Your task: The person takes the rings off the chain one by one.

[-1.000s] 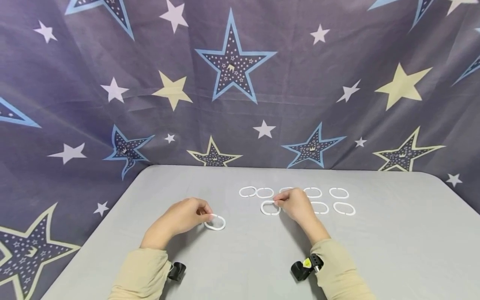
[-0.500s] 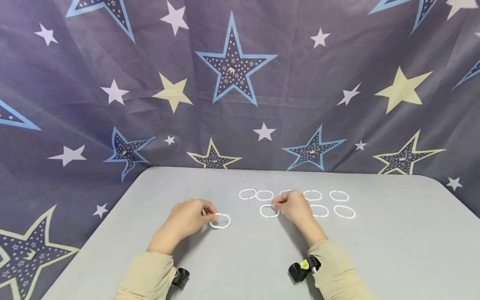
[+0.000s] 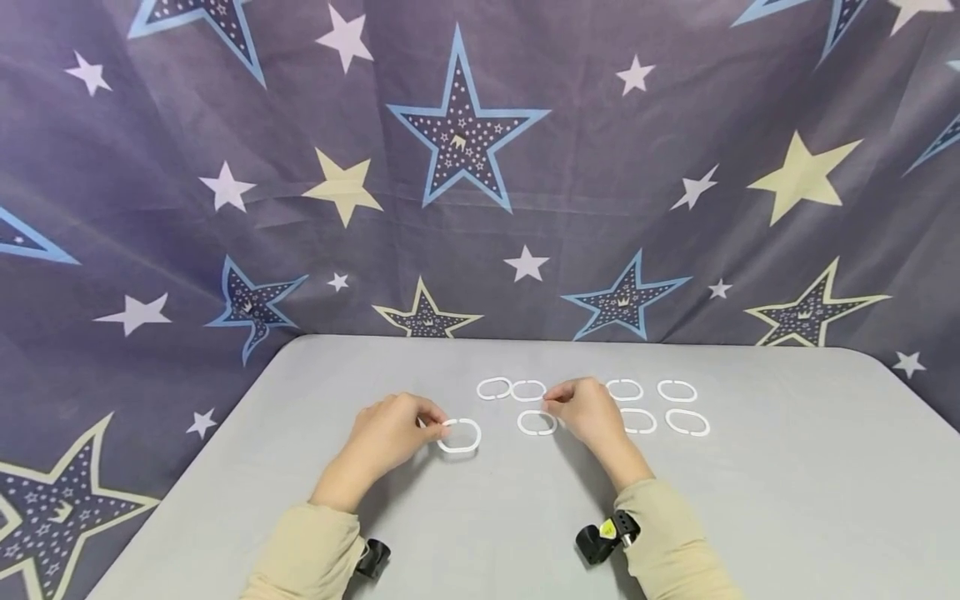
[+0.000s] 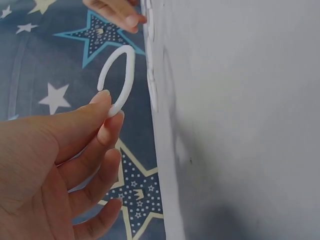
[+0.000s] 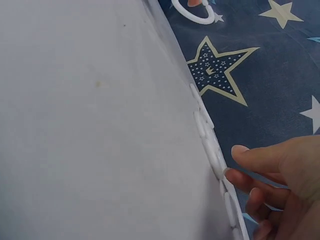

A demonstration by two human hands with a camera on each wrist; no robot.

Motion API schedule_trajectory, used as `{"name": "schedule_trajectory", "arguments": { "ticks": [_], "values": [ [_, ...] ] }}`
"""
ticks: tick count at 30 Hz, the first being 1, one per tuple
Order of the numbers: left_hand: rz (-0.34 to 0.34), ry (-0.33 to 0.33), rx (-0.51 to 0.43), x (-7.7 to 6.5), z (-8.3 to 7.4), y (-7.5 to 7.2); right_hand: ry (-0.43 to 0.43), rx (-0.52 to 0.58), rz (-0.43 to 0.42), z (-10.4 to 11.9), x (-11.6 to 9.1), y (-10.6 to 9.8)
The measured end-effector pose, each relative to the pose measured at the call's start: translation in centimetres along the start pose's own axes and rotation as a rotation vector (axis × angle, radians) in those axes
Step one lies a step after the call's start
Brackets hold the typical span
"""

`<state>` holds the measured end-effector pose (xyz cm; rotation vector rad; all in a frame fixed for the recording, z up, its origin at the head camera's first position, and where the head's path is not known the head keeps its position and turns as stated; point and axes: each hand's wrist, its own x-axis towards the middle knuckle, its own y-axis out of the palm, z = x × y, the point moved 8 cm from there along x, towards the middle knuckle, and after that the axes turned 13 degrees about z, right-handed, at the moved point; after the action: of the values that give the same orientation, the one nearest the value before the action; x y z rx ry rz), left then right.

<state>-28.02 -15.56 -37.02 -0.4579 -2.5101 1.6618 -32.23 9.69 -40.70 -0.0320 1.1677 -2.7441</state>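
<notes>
My left hand [image 3: 393, 435] pinches a white oval link [image 3: 460, 436] between thumb and fingertips. The left wrist view shows this link [image 4: 129, 75] tilted up off the table, with a small gap in its side. Over the rows of links is my right hand [image 3: 587, 410], beside another white link [image 3: 537, 423] lying flat. In the right wrist view, the thumb and index finger of that hand [image 5: 280, 180] stand apart with nothing between them. The index fingertip appears to touch or nearly touch a link. The right hand hides part of the rows.
Several more white links lie in two rows on the grey table [image 3: 495, 517], among them a back-left link [image 3: 495, 397] and a front-right link [image 3: 687, 432]. A star-patterned cloth [image 3: 420, 242] hangs behind the table.
My left hand has moved right with its link, which is now raised closer to the rows. The right hand has shifted slightly left and stands just off the front-left link.
</notes>
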Motion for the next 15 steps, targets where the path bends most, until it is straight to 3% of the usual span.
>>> {"name": "schedule_trajectory", "arguments": {
  "ticks": [7,15],
  "values": [
    [0.016,0.013,0.018,0.7,-1.0,0.6,-0.025,0.009,-0.023,0.5,-0.4,-0.3],
    [0.028,0.037,0.093,3.0,-2.1,1.2,-0.028,0.023,-0.047,0.8,-0.6,-0.8]
  ]
}}
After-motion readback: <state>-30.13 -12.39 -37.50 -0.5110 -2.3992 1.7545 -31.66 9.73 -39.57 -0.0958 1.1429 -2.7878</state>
